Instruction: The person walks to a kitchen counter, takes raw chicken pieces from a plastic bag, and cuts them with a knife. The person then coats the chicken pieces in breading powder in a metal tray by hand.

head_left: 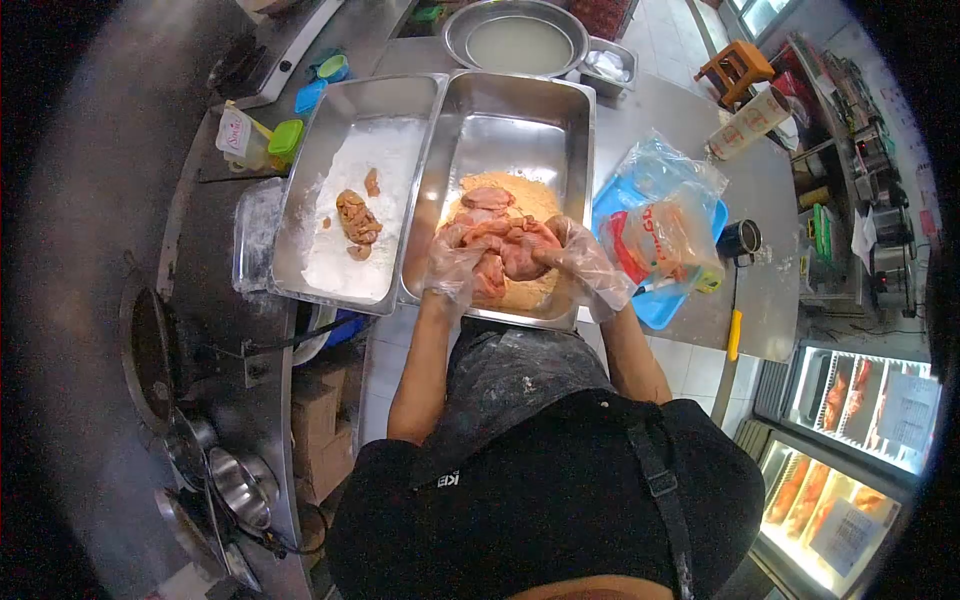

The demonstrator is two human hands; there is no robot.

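Observation:
Both my hands wear clear plastic gloves and are over the right-hand steel pan [587, 130]. My left hand [452, 264] and my right hand [588, 262] grip opposite sides of a raw chicken piece [522, 248], stretched between them. Beneath it lies orange seasoning powder [535, 190], spread over the near half of the pan. More raw chicken [488, 198] rests on the powder just beyond my hands. The left-hand steel pan [428, 100] holds white flour [350, 275], with coated lumps of chicken [358, 218] on top.
A wide steel bowl [455, 40] of cloudy liquid stands behind the pans. To the right, a blue tray [655, 318] carries plastic bags [660, 235]; a dark metal cup [738, 240] and a yellow-handled tool [735, 335] lie past it. A green-lidded container [287, 138] is at left.

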